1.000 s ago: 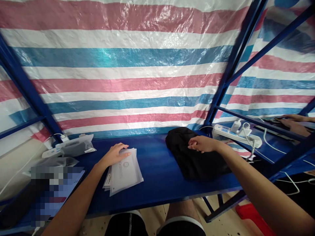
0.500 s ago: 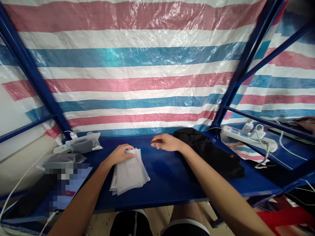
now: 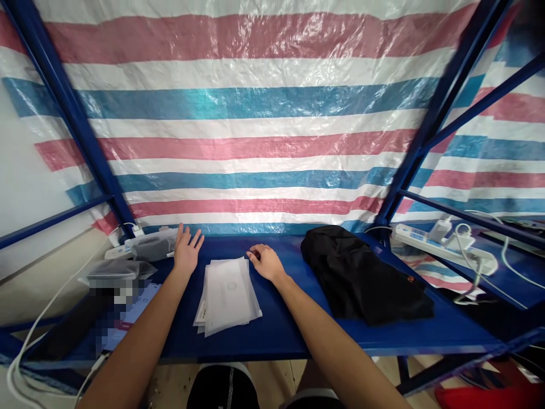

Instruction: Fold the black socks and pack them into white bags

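Observation:
A small stack of white, frosted zip pouches (image 3: 230, 295) lies flat on the blue table, slightly fanned, with a faint round logo on the top one. Left of it, my left hand (image 3: 187, 251) is open with its fingers spread, near a clear plastic bag with something grey inside (image 3: 154, 244). My right hand (image 3: 265, 262) is just past the stack's upper right corner. Its fingers are loosely curled with a gap to the thumb, and I see nothing held in it.
Black folded cloth or a bag (image 3: 361, 278) lies on the right of the blue table (image 3: 289, 335). Power strips stand at the right (image 3: 447, 250) and back left. A lit screen (image 3: 136, 309) with a cable lies at the left. Blue metal posts (image 3: 404, 170) and a striped sheet (image 3: 255, 153) enclose the back.
My left hand has let go of the pouches and moved left, spreading its fingers. My right hand has come down and closer to the stack. The view has shifted a little.

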Tool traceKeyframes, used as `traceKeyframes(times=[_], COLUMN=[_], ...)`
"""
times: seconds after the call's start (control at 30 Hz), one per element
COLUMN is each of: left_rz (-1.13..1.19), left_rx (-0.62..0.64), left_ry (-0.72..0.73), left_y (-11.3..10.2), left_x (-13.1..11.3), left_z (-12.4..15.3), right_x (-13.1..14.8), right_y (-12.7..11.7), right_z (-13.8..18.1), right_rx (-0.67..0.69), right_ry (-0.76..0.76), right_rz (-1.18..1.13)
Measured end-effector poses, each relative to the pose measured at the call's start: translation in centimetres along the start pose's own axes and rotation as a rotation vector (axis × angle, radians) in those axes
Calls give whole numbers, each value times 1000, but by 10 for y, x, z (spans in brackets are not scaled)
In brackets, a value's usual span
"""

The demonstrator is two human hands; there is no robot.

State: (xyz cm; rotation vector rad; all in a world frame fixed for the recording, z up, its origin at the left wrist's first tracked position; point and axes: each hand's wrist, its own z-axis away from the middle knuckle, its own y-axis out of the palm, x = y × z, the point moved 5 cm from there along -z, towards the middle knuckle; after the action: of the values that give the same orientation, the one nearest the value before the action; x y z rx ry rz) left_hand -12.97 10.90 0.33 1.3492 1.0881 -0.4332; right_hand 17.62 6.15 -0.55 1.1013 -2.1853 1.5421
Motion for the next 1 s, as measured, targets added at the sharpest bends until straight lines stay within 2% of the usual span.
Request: traceKeyframes(times=[0.07,0.27,0.47,0.53,0.6,0.73,0.83,1.0], left_rz=[52,-4,-63,-171,-350,-802,-991,-1174], left_rx=[-46,-93,-88,-22,108,357,427,452], left_ry=[-16,41,11,-17,-18,194,324,447], left_y=[-4,-15,2,13,25,46,54,58], left_x=[-1,-5,3,9,12,3,-5,-6], left_z=[-5,-19,1,14,26,48,58,61], right_x=[-1,-3,-7,-7,-8,-10,-12,-18], right_y=[0,3,5,5,4,1,-4,-19], right_z=[0,-3,-4,-4,-3,-3,-2,-1], right_rx=[2,4,22,13,-5,-53,-106,-185], right_ry=[-7,2,27,28,23,25,55,111], right_rz=[-20,-61,-92,-106,-127,-195,-195,-66])
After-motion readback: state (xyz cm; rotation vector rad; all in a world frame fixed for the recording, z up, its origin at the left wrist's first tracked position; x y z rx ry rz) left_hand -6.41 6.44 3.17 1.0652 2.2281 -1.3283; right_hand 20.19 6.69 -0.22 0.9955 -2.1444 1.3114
